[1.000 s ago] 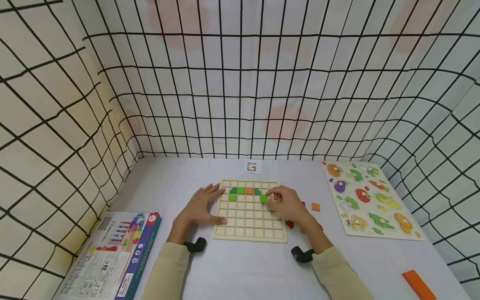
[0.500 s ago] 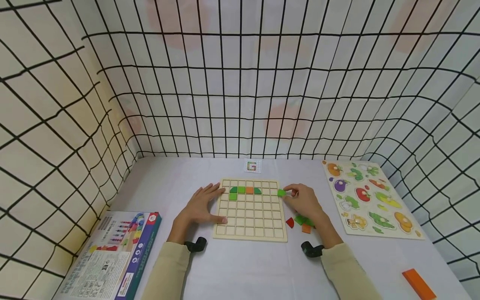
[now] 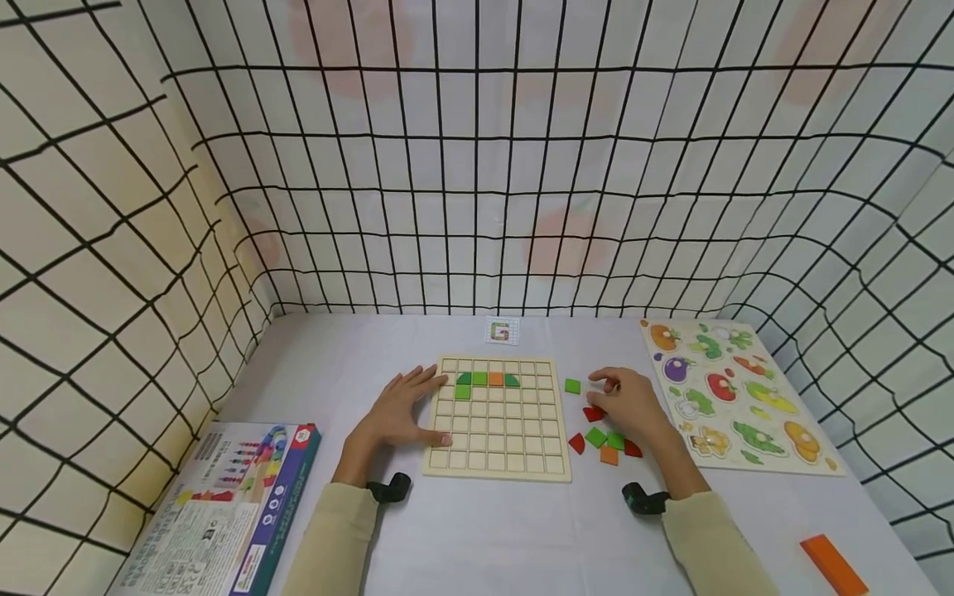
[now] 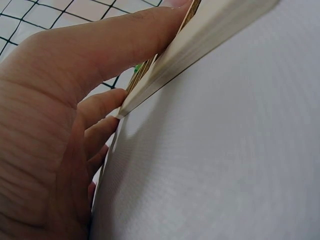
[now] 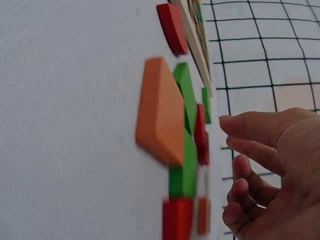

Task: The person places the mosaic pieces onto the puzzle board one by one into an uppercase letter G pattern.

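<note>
Head cam first: a second ago my right hand (image 3: 632,404) had that green tile (image 3: 572,386) pinched over the grid board (image 3: 495,432). Now it's lying flat on the table (image 3: 477,530), just off the board's right edge, and I've let go. My read: that piece is out of the layout for now. Sitting in the board's cells are two rounded dark green tiles (image 3: 464,378), two green squares (image 3: 480,378) and an orange square (image 3: 496,378). There's a printed box (image 3: 216,505) over on the left, can't see inside it.

Left wrist: left hand (image 4: 55,100) is spread wide, thumb over the board's edge, fingertips touching it further along, not gripping anything.

Right wrist: thumb and index are a bit apart, fingers loosely bent, nothing held. The loose tiles (image 5: 172,125), orange, green and red, lie on the table near that hand.
</note>
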### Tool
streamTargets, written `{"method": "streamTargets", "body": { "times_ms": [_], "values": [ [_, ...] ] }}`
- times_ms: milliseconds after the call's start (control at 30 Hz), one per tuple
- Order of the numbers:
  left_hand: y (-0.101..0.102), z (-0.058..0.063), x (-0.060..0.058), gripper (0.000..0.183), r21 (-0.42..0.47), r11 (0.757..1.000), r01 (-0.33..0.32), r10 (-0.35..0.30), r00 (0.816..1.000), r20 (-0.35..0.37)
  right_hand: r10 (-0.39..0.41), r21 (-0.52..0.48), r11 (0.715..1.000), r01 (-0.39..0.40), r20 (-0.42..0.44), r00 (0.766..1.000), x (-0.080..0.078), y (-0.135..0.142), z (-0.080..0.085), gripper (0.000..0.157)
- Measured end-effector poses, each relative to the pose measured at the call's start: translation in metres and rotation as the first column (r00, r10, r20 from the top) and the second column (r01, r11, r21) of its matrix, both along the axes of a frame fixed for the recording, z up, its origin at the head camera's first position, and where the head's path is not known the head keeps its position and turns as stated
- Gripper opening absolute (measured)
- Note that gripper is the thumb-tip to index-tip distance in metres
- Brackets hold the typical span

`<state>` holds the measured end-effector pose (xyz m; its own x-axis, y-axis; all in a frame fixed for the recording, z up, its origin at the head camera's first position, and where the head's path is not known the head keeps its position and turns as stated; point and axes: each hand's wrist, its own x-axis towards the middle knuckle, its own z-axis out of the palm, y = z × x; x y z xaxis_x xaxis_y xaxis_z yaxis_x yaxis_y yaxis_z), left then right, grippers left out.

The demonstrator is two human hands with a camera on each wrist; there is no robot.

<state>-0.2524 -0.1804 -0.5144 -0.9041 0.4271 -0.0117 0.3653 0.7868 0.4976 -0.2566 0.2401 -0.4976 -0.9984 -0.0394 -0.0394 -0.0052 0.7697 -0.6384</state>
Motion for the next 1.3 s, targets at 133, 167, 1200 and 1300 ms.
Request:
{"method": "streamTargets", "body": {
  "times_ms": [133, 167, 1200, 1300],
  "values": [
    [0.002, 0.0, -0.001, 0.11, -0.012, 1.0, 0.002, -0.002, 1.0, -0.007, -0.007, 0.04, 0.999, 0.008, -0.021, 1.0, 0.012, 0.019, 0.007, 0.034],
    [0.002, 0.0, -0.001, 0.109, -0.014, 1.0, 0.0, 0.0, 1.0, -0.008, -0.006, 0.045, 0.999, 0.007, -0.017, 1.0, 0.015, 0.023, 0.008, 0.033],
    [0.002, -0.001, 0.002, 0.109, 0.008, 1.0, 0.007, -0.007, 1.0, 0.013, 0.001, 0.061, 0.998, -0.004, 0.049, 0.999, 0.037, 0.042, 0.006, 0.031],
    [0.002, -0.001, 0.002, 0.108, 0.006, 1.0, 0.005, -0.005, 1.0, 0.001, 0.005, 0.055, 0.998, -0.007, 0.036, 0.999, 0.035, 0.039, 0.005, 0.031]
  ]
}}
